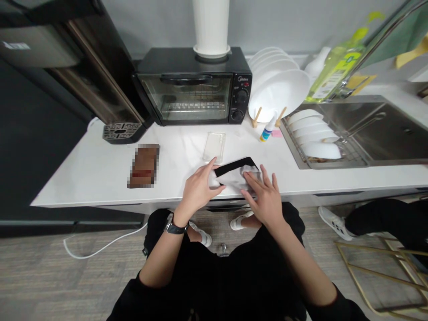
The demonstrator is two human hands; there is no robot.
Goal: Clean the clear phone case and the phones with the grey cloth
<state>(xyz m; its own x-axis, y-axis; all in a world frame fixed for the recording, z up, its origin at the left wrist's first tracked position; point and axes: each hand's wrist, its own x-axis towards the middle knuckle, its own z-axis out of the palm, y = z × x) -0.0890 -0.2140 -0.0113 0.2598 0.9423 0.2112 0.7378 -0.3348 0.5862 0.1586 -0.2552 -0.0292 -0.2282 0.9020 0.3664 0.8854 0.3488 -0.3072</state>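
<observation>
A black phone lies flat near the counter's front edge, partly covered by a light grey cloth. My left hand grips the phone's left end, thumb at the near side and index finger at the far side. With fingers pressed down, my right hand holds the cloth against the phone's right part. Just beyond my left fingertips rests a clear phone case. A small white bottle with a blue label stands farther back on the right, beside a pink slip.
Along the back are a dispenser, a toaster oven and racked white plates. To the right, several bowls sit by the sink. A blurred brown item lies left on the counter. Another person's leg shows at right.
</observation>
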